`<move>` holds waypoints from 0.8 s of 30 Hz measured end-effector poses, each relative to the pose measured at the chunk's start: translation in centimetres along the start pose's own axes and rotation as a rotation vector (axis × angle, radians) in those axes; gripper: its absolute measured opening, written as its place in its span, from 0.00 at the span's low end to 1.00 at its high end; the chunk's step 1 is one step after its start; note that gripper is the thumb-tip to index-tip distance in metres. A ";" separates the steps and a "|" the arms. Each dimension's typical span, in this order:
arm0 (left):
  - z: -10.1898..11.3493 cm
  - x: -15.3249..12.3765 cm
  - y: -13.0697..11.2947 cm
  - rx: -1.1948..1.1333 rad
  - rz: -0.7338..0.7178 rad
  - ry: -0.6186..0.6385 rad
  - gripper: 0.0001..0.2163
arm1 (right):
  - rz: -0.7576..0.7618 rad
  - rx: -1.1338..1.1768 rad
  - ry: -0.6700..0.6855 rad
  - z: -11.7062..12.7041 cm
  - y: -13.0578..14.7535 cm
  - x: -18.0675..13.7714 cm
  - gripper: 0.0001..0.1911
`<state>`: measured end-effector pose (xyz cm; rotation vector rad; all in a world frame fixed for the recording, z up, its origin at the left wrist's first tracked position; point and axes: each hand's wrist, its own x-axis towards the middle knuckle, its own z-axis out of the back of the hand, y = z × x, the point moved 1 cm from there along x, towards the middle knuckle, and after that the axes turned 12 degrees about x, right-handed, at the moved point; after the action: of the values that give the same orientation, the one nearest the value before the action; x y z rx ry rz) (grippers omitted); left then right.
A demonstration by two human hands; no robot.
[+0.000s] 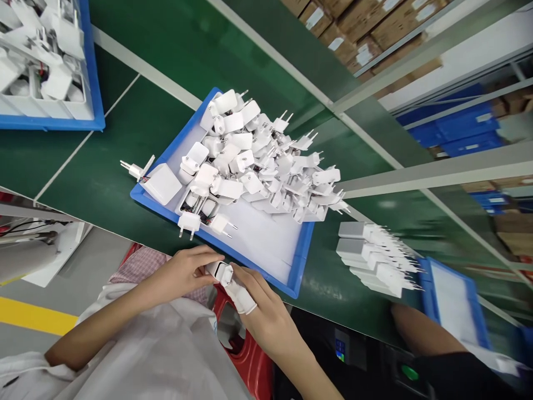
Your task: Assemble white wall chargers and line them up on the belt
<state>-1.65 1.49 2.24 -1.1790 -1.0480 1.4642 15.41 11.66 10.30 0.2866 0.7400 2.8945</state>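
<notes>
Just in front of the bench edge, a white plug charger (220, 271) sits between both hands. My left hand (189, 273) pinches its body from the left, fingers curled around one end. From the other side, my right hand (264, 308) has its fingers closed on the plug end, and white finger covers (241, 297) show on some of its fingers. Beyond the hands lies a blue tray (303, 258) with a heap of white plug chargers (237, 144). At its left corner rests a white housing (162, 184), a two-pin plug piece (135, 169) beside it.
White chargers (372, 255) stand in rows on the green bench (120, 161) to the right. Another person's arm (428, 328) reaches in there, near a second blue tray (474, 289). A filled tray (97, 105) stands upper left. Metal shelf rails (441, 169) run behind the bench.
</notes>
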 end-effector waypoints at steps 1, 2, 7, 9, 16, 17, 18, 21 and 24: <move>0.0 0.0 -0.1 -0.003 -0.004 0.003 0.18 | -0.008 -0.003 0.011 0.1 0.1 0.2 0.26; 0.1 0.0 -0.1 -0.005 -0.008 0.003 0.18 | -0.014 -0.006 0.025 0.1 0.2 0.3 0.26; -0.1 0.1 0.1 0.004 -0.017 -0.011 0.18 | 0.008 -0.068 0.082 0.2 0.0 0.3 0.22; -0.3 0.0 0.3 0.003 -0.018 -0.009 0.18 | 0.040 -0.114 0.110 0.1 0.0 0.3 0.19; 1.0 0.5 -0.5 -0.063 0.022 0.061 0.20 | 0.019 -0.193 0.202 0.7 1.1 1.9 0.20; 1.4 0.7 -0.8 -0.096 0.039 0.102 0.21 | 0.031 -0.205 0.211 0.7 1.2 2.2 0.20; 1.7 0.9 -1.1 -0.131 0.056 0.139 0.20 | 0.045 -0.217 0.211 0.7 1.3 2.3 0.20; 2.0 1.4 -1.6 -0.199 0.121 0.157 0.16 | 0.065 -0.222 0.165 0.4 1.2 2.3 0.18; 1.5 1.7 -1.7 -0.219 0.169 0.102 0.14 | 0.053 -0.184 0.088 0.0 0.9 1.6 0.19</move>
<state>-3.01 3.41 3.86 -1.5141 -1.0800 1.4271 13.75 11.18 10.93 0.1604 0.4805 3.0149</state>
